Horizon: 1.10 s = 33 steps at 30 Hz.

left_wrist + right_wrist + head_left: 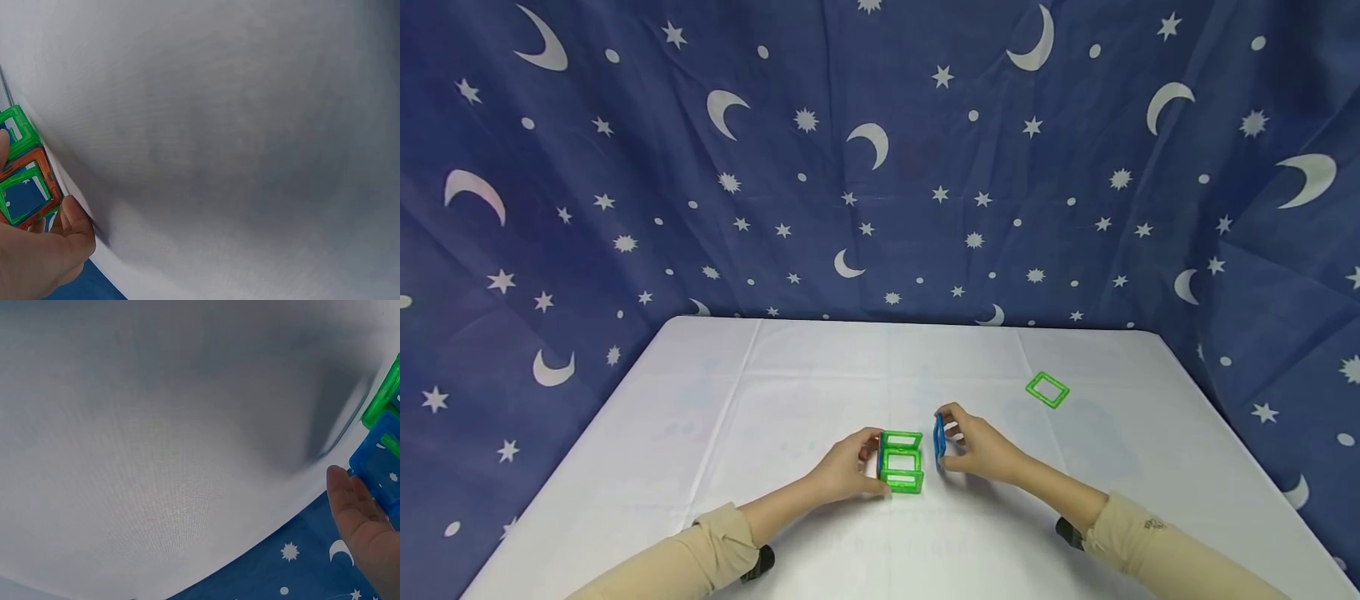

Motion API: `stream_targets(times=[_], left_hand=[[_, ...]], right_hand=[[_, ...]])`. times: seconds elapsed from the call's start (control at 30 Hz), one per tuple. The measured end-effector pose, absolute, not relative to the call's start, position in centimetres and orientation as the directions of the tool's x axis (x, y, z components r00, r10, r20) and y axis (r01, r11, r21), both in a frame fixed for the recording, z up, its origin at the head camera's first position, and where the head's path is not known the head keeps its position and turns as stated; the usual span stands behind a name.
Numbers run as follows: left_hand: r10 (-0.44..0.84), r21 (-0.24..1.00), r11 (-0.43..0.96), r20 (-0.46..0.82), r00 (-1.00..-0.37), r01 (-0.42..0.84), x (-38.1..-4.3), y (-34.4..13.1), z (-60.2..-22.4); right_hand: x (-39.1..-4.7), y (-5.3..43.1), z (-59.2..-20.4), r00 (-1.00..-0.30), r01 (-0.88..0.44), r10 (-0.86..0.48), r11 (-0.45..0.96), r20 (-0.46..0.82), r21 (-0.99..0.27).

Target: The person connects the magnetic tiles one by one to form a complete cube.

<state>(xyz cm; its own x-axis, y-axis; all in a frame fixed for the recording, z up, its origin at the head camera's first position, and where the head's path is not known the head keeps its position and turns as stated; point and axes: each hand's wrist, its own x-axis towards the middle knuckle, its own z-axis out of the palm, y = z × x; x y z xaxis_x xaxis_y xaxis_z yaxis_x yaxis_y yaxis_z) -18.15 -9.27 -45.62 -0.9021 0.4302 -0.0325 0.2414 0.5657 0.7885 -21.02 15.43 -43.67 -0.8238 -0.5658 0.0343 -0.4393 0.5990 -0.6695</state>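
My left hand [846, 468] grips the left side of a small open box of magnetic tiles [901, 488], set on the white table. Green square frames form its visible walls and base; an orange frame [52, 175] shows on the held side in the left wrist view. To the right, my right hand [983, 448] pinches a blue square magnetic tile [939, 442] on edge between thumb and fingers. That tile faces the box's right side, a small gap apart. In the right wrist view, the blue tile [369, 445] overlaps a green frame [377, 407].
A loose green square tile [1041, 399] lies flat farther back on the right. The white table [820, 367] ends at a blue curtain [925, 150] with moons and stars. Dark wrist devices [760, 564] show under both sleeves.
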Motion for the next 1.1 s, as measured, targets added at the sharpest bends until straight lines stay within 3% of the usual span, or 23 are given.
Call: stream_targets(times=[1.1], left_hand=[[0.419, 0.759, 0.587, 0.013, -0.908, 0.281, -17.8, -8.9, -45.6]], right_hand=[[-20.0, 13.8, -43.7, -0.777, -0.474, -0.629, 0.569, 0.016, -0.672]])
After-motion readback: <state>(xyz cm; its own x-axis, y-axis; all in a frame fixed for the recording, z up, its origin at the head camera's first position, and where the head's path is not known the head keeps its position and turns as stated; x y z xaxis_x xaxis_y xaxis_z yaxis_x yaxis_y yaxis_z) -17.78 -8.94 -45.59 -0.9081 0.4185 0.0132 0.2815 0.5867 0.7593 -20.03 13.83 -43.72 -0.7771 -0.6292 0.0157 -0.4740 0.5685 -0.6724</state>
